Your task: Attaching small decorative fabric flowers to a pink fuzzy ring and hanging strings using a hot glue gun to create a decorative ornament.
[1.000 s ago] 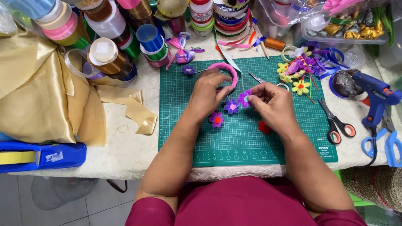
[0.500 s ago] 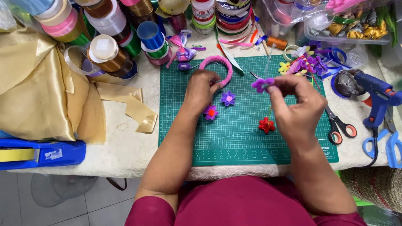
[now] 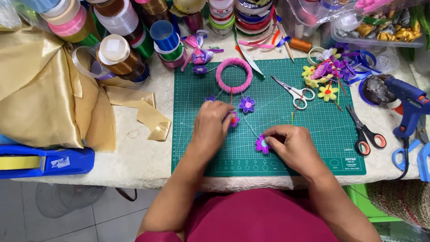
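Head view: your right hand (image 3: 291, 145) pinched a purple flower (image 3: 261, 144) mid-mat, your left hand (image 3: 214, 123) covered a pink flower (image 3: 234, 120), grip indeterminate.

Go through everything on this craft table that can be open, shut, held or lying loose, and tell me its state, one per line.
Left hand: pressing down on a pink flower.
Right hand: fingers pinching a purple flower on the green mat.
Second purple flower: lying loose.
Pink ring: flat on the mat.
White scissors: shut.
Red and black scissors: shut.
Blue glue gun: lying unheld.
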